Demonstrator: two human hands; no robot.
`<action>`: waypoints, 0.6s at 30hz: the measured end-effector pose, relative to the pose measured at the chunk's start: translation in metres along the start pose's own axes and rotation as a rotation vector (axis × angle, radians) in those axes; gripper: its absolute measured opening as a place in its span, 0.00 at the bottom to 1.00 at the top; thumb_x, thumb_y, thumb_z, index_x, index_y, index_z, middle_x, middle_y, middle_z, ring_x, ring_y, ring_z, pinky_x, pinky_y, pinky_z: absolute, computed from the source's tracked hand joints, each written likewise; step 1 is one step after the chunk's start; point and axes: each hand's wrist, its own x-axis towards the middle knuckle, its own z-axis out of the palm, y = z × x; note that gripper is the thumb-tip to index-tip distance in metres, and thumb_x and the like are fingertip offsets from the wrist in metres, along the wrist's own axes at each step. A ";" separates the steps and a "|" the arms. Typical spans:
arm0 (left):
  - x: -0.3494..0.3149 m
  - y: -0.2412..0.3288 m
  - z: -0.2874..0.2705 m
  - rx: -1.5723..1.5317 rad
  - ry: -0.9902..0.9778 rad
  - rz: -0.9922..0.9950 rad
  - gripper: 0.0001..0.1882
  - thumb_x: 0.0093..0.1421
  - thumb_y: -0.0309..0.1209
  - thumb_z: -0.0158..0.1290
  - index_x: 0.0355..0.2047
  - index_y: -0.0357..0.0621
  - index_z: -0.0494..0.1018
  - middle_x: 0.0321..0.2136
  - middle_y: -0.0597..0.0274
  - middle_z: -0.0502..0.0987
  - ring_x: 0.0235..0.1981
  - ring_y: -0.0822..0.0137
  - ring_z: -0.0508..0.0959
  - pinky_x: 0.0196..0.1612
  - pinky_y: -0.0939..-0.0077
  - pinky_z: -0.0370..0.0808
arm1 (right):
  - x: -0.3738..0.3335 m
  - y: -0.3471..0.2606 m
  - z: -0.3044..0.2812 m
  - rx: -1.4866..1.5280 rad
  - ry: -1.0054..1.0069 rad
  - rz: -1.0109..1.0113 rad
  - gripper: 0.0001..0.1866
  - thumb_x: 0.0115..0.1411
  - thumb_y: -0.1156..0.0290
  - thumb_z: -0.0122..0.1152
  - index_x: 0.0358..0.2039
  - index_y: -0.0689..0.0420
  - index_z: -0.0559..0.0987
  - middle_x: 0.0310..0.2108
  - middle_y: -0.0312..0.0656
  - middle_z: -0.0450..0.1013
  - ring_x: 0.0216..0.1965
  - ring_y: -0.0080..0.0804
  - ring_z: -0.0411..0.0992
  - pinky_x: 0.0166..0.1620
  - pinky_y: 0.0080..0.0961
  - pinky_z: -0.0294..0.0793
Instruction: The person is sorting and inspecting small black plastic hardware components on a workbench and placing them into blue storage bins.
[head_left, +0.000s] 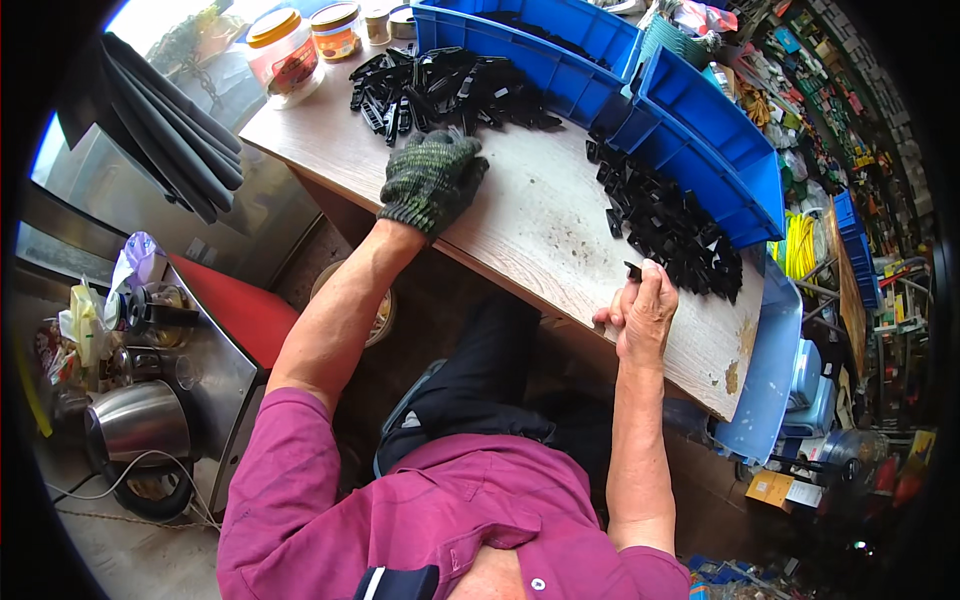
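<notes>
My left hand (pixel 432 182), in a dark green knitted glove, rests at the near edge of a pile of long black plastic parts (pixel 440 85). Its fingers curl downward, and whatever they grip is hidden beneath the glove. My bare right hand (pixel 645 312) is raised over the table's front edge. Between thumb and forefinger it pinches a small black plastic piece (pixel 633 271). Just beyond that hand spreads a second heap of small black plastic pieces (pixel 675 225).
Blue plastic bins (pixel 700 150) line the back of the pale wooden table (pixel 540 200). Lidded jars (pixel 285 55) stand at the far left corner. Left of me, a metal kettle (pixel 142 425) sits on a side counter. A light blue tub (pixel 765 370) adjoins the table's right end.
</notes>
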 end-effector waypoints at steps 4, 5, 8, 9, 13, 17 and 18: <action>-0.013 0.016 -0.008 -0.035 -0.044 0.058 0.11 0.58 0.38 0.58 0.40 0.52 0.80 0.35 0.54 0.79 0.39 0.47 0.76 0.41 0.53 0.74 | 0.000 -0.001 0.000 0.002 -0.010 -0.015 0.17 0.69 0.57 0.49 0.26 0.54 0.67 0.09 0.29 0.49 0.08 0.21 0.53 0.13 0.28 0.73; -0.015 0.018 -0.009 -0.063 -0.061 0.078 0.11 0.57 0.37 0.58 0.40 0.52 0.80 0.35 0.54 0.79 0.38 0.47 0.76 0.40 0.53 0.74 | 0.000 -0.001 0.000 0.001 -0.007 -0.016 0.17 0.69 0.57 0.49 0.26 0.54 0.67 0.09 0.29 0.49 0.08 0.21 0.53 0.13 0.28 0.73; -0.018 0.025 -0.003 -0.164 -0.010 0.097 0.08 0.55 0.35 0.59 0.35 0.53 0.80 0.33 0.55 0.79 0.37 0.48 0.77 0.37 0.52 0.75 | 0.000 0.000 -0.001 0.010 -0.007 -0.005 0.17 0.69 0.58 0.49 0.26 0.54 0.67 0.09 0.29 0.49 0.08 0.21 0.53 0.13 0.29 0.73; -0.017 0.028 -0.001 -0.208 -0.002 0.092 0.06 0.54 0.35 0.58 0.33 0.55 0.80 0.32 0.56 0.78 0.37 0.49 0.77 0.36 0.52 0.76 | 0.000 0.001 -0.001 0.008 -0.009 -0.010 0.17 0.69 0.58 0.49 0.26 0.54 0.67 0.09 0.29 0.49 0.08 0.21 0.53 0.13 0.29 0.73; -0.012 0.046 0.012 -0.263 -0.042 0.034 0.05 0.53 0.33 0.57 0.30 0.54 0.80 0.33 0.57 0.79 0.38 0.49 0.78 0.39 0.54 0.76 | 0.000 0.002 -0.002 0.007 -0.004 -0.014 0.17 0.69 0.58 0.48 0.26 0.54 0.67 0.09 0.29 0.50 0.08 0.21 0.53 0.13 0.29 0.73; -0.007 0.061 0.014 -0.289 0.081 -0.028 0.06 0.55 0.34 0.57 0.33 0.53 0.79 0.33 0.56 0.79 0.39 0.48 0.77 0.40 0.52 0.76 | -0.001 0.002 -0.002 0.007 0.000 -0.034 0.17 0.69 0.58 0.48 0.26 0.54 0.67 0.09 0.29 0.50 0.08 0.21 0.53 0.14 0.29 0.73; -0.007 0.060 0.018 -0.270 0.169 -0.042 0.09 0.59 0.40 0.56 0.35 0.50 0.79 0.32 0.53 0.79 0.38 0.47 0.77 0.39 0.50 0.75 | -0.001 0.002 -0.002 0.006 -0.001 -0.033 0.17 0.69 0.58 0.48 0.26 0.54 0.67 0.09 0.30 0.50 0.08 0.21 0.53 0.14 0.29 0.73</action>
